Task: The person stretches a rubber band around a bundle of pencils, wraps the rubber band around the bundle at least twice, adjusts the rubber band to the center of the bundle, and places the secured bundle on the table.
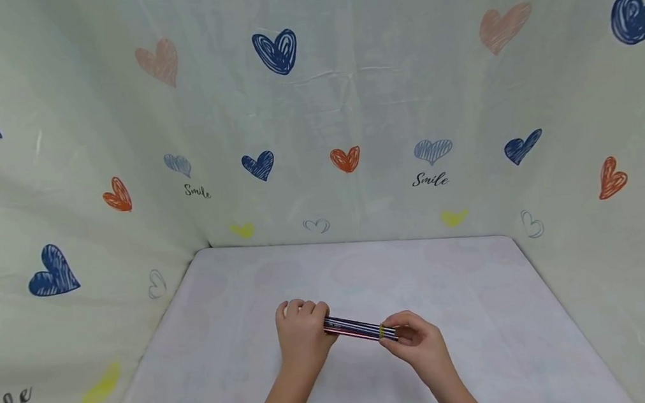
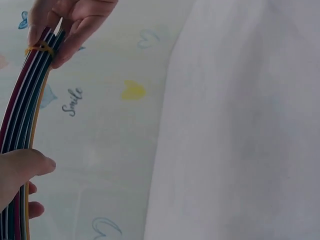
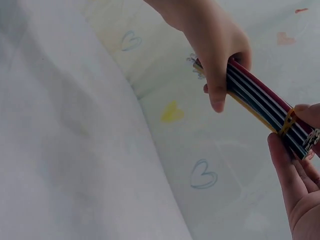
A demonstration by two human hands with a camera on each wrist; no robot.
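Note:
A bundle of pencils [image 1: 353, 327], dark with pale stripes plus some red and yellow, is held up over the table by both hands. My left hand [image 1: 304, 332] grips the bundle's left part, its fingers wrapped around it. A yellow rubber band [image 3: 287, 121] circles the pencils near their right end. At that band, my right hand [image 1: 422, 340] pinches the bundle between thumb and fingers. The flat pencil ends [image 3: 312, 140] show beside the right thumb in the right wrist view. The left hand covers much of the other end in the head view.
A white table [image 1: 409, 271] spreads beneath the hands. Pale curtains [image 1: 349, 109] printed with hearts and the word Smile surround it at the back and on both sides.

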